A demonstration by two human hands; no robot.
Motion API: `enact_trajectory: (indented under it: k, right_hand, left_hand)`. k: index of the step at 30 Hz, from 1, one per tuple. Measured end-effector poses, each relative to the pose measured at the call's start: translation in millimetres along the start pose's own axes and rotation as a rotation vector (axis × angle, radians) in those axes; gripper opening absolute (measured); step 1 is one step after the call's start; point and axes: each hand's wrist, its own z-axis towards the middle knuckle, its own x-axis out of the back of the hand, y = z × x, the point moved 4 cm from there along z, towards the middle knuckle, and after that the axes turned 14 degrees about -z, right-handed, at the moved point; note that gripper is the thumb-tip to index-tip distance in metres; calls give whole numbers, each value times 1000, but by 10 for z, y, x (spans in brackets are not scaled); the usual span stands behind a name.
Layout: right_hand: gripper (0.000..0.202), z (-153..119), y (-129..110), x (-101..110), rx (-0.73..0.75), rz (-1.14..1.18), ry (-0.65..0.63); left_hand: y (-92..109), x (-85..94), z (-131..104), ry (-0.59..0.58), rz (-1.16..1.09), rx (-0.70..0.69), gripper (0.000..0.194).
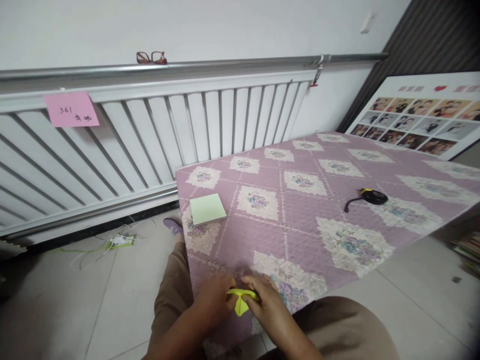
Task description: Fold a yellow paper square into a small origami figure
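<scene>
A small folded piece of yellow paper (242, 306) is held between my two hands, low in the view over the near end of the table. My left hand (216, 295) pinches its left end, and my right hand (265, 296) grips the right end with the thumb in front. A pointed flap of the paper hangs down between the thumbs. Some fingertips are hidden behind it. Beyond my left hand, a pad of pale green sticky notes (207, 209) lies on the purple flowered tablecloth (262, 235).
A black and yellow tape measure (373, 196) lies farther right on the cloth. Behind the table runs a white radiator (210, 120) with a pink note (71, 109); glasses (151, 57) rest on the pipe above. A photo board (423, 117) leans at right. A power strip (122, 241) sits on the floor.
</scene>
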Motion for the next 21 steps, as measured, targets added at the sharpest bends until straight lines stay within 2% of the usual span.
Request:
enact_trajectory:
  k: [2,6,8,10,15,21]
  right_hand:
    - [17,35,-45,89,85,-35,52]
    - [18,53,-128,216,179,-223,269]
    - [16,18,-150,180,210,-305,328]
    - [15,-36,-141,73,226,-347,323]
    - [14,-174,-25,-187,175,-307,253]
    - [14,-151,131,-142,79,-190,87]
  left_hand:
    - [44,48,-23,88,16,-82,11]
    - [103,107,-74,354,171,-362,12]
    - [84,60,-98,432,260,-475,14]
    - [34,-23,-122,457,319,-521,17]
    - [-101,-196,-238,415,270,-458,13]
    - [-187,-152,-353,368,23,-190,12]
